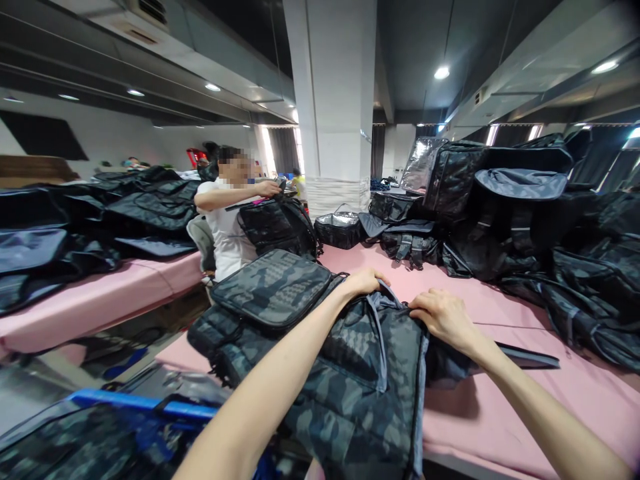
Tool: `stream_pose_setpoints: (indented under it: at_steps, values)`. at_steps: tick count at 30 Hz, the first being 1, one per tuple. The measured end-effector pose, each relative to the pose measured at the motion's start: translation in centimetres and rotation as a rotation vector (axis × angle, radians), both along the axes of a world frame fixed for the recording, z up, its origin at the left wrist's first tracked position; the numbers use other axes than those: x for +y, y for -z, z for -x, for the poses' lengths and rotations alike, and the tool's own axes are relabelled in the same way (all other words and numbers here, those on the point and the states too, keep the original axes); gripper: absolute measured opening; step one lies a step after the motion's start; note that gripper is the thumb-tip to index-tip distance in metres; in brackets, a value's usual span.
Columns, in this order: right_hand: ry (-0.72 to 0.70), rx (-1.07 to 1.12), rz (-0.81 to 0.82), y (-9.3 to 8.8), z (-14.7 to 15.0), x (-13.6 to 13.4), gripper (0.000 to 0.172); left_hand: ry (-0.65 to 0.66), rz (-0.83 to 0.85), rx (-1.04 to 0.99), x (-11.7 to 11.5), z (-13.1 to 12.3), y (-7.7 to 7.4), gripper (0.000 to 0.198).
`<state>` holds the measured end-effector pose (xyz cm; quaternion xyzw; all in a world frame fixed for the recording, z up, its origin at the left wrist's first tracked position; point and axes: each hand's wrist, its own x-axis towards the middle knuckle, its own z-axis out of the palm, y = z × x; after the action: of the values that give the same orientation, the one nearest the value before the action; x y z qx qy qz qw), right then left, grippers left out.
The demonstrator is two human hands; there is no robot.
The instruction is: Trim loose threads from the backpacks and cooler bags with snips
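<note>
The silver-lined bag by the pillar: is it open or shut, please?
Open: the silver-lined bag shows its shiny interior at the top.

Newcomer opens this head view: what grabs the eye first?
The camo bag, front and centre, with the left hand and right hand on its far edge. Then the white pillar, rising behind it, and the heap of dark bags on the pink table at right. Left of the pillar, a person in a white top is at another bag.

The backpack (350, 383) lies on the table (480, 427), piled bags (530, 233) to its right, a pillar (335, 100) behind.
</note>
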<state>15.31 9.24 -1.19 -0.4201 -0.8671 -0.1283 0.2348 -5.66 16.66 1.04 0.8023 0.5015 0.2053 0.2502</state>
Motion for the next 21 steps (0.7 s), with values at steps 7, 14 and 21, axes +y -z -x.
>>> stream_pose_setpoints:
  at_steps: [7,14,21]
  values:
    - [-0.016,-0.026,0.002,1.0,-1.0,-0.4,0.015,0.359,-0.448,0.443,-9.5,1.6,-1.4,0.024]
    - [0.012,0.193,0.085,2.2,-3.0,-0.1,0.017,0.219,-0.532,0.579,-10.8,1.8,3.3,0.028]
    - [0.039,0.13,0.036,1.8,-1.5,-0.4,0.016,0.207,-0.528,0.58,-10.8,1.9,3.1,0.028]
